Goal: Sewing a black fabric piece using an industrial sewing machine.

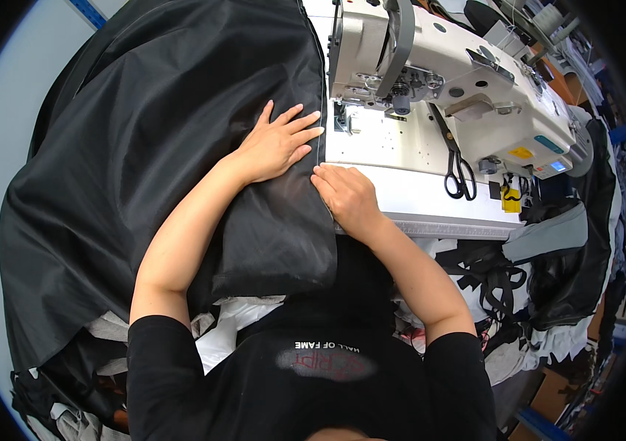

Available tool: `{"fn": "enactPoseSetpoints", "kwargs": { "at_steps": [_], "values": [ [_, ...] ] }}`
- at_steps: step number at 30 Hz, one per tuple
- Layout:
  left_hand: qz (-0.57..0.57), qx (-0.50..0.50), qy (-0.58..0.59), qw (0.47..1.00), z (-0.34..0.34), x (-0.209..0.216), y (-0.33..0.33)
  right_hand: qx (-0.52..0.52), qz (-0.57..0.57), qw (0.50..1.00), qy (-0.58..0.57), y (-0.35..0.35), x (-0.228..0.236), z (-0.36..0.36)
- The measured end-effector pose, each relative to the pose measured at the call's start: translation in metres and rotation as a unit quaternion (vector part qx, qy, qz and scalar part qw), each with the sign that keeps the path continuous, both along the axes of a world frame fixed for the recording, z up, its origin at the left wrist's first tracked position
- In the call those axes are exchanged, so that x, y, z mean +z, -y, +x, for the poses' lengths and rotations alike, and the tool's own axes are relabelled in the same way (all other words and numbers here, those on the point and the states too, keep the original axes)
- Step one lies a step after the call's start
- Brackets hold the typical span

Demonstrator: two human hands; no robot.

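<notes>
A large sheet of black fabric [180, 103] spreads over the left side and the middle, with a stitched edge running beside the sewing machine [474, 81]. My left hand [276, 145] lies flat on it, fingers spread, their tips at the seam near the needle area. Closer to me, my right hand [347, 195] has its fingers curled over the fabric's edge and holds it; the thumb is partly hidden. Black-handled scissors [460, 173] rest on the white machine bed, right of both hands.
A ruler strip [445, 228] runs along the table's front edge. Small tools and a yellow tag [511, 200] hang below the machine head. Black straps [493, 275] and fabric pieces are heaped at the right. More cloth scraps [85, 422] lie at the lower left.
</notes>
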State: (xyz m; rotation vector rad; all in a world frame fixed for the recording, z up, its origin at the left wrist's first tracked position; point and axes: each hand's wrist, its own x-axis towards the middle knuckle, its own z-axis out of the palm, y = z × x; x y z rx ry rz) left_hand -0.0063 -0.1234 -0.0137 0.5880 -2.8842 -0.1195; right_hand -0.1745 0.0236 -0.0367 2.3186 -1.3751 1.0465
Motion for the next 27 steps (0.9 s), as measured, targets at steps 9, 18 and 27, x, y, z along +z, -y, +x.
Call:
{"fn": "enactPoseSetpoints", "kwargs": {
  "at_steps": [9, 18, 27],
  "values": [
    [-0.042, 0.066, -0.031, 0.996, -0.031, -0.016, 0.005, -0.036, 0.014, 0.998, -0.040, 0.005, 0.004, -0.030],
    [-0.020, 0.064, -0.019, 0.998, -0.046, -0.020, 0.021, -0.074, 0.013, 0.997, -0.030, 0.009, 0.000, -0.036],
    [-0.024, 0.057, -0.005, 0.998, -0.058, -0.018, 0.026, -0.079, 0.028, 0.996, 0.010, 0.008, -0.002, -0.040]
  ]
}}
